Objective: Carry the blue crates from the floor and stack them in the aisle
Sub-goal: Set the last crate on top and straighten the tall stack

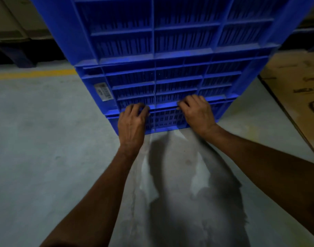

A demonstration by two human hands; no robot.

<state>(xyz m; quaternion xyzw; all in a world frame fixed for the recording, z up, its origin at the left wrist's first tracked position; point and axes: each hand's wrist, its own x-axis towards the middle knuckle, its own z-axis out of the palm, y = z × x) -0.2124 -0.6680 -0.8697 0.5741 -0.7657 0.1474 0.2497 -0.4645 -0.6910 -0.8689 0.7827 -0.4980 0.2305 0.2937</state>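
A tall stack of blue slotted plastic crates (170,72) stands on the grey concrete floor and fills the upper middle of the view. The lowest crate (163,120) shows only a narrow band at the floor. A white barcode label (103,91) is stuck on the left side of the second crate. My left hand (132,122) and my right hand (197,113) both rest against the near face, fingers curled over the horizontal rim between the two lowest crates. The fingertips are partly hidden in the rim.
Flattened brown cardboard (295,90) lies on the floor to the right of the stack. A yellow floor line (33,73) runs at the left. Dark shelving or pallets (19,41) stand behind it. My shadow falls on the concrete in front.
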